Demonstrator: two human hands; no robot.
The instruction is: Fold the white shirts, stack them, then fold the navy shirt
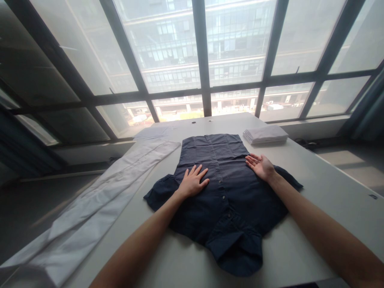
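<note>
Shirt [225,192], dark blue with short sleeves, lies spread flat and buttoned in the middle of the white bench [324,176], its collar at the near edge. The left hand [193,182] rests palm down on it with fingers spread, holding nothing, and the right hand [261,165] lies open at the shirt's right edge, palm turned up and fingers apart. A long white cloth [99,208] stretches along the bench's left side, and a stack of folded white cloth [265,135] sits beyond the shirt near the window [168,60].
</note>
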